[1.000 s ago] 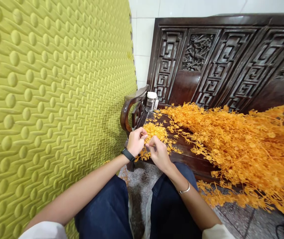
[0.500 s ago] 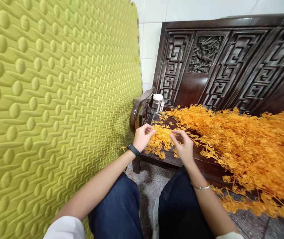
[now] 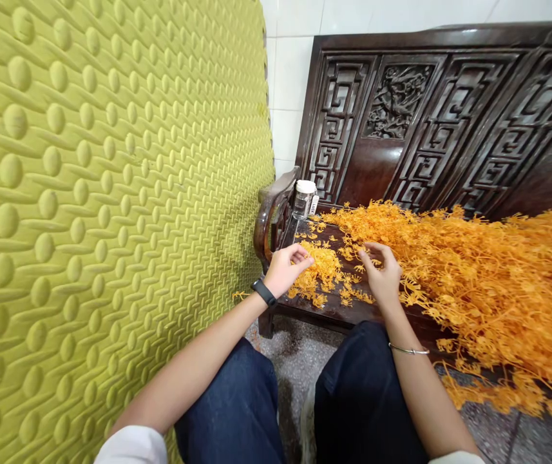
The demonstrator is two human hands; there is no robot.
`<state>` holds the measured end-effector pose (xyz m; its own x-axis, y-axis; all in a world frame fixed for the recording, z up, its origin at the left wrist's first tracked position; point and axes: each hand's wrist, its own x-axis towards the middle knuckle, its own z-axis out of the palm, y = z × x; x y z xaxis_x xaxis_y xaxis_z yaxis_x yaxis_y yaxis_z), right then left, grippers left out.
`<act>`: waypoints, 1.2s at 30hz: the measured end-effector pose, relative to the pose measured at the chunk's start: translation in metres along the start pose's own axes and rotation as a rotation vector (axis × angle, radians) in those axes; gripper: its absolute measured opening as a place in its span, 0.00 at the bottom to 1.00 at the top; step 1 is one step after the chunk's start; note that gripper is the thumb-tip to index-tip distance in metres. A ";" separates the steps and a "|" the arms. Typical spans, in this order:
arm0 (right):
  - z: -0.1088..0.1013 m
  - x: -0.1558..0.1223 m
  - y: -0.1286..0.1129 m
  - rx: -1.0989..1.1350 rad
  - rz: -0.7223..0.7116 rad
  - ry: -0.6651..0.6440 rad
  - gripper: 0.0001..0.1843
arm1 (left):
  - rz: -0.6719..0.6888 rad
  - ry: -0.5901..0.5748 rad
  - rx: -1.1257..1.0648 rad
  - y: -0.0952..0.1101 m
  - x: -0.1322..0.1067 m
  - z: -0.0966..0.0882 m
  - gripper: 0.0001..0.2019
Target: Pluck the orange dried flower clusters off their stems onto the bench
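Observation:
My left hand [image 3: 289,265] is closed in a pinch at the left side of a small heap of orange artificial flower pieces [image 3: 323,265]. A bit of orange shows at its fingertips, seemingly one of the small flower pieces. To the right of the heap, my right hand [image 3: 384,274] is curled, thumb and forefinger nearly together. Whatever lies between those tips is too small to make out. Just beyond it spreads a large bundle of orange artificial flower stems [image 3: 498,277]. Loose flower pieces are scattered on the dark wooden bench [image 3: 304,310] between the hands.
A clear jar with a white lid [image 3: 304,198] stands in the bench corner, by the curved armrest [image 3: 270,216]. Behind rises the carved backrest [image 3: 386,161]. A yellow-green textured foam mat [image 3: 111,193] stands upright along the left. The bundle overhangs the bench's front edge.
My right hand has moved right, away from the small heap and toward the large bundle. My left hand has shifted slightly right and stays pinched. The view has moved a little.

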<state>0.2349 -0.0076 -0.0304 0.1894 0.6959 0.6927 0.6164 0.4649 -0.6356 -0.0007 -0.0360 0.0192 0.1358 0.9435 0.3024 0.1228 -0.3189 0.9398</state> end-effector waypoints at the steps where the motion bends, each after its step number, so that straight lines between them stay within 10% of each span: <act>1: 0.001 0.000 0.003 -0.040 -0.012 -0.047 0.21 | -0.001 -0.006 0.003 0.001 0.000 0.000 0.07; 16: 0.029 -0.036 -0.074 0.342 0.035 -0.828 0.18 | -0.023 -0.049 -0.259 0.011 -0.003 -0.001 0.10; 36: 0.025 -0.033 -0.078 0.496 0.189 -0.599 0.17 | -0.148 0.033 -0.342 0.008 -0.001 -0.007 0.15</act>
<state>0.1612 -0.0532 -0.0127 -0.2728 0.8973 0.3471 0.1766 0.4014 -0.8987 -0.0070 -0.0389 0.0272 0.1090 0.9812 0.1593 -0.1977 -0.1357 0.9708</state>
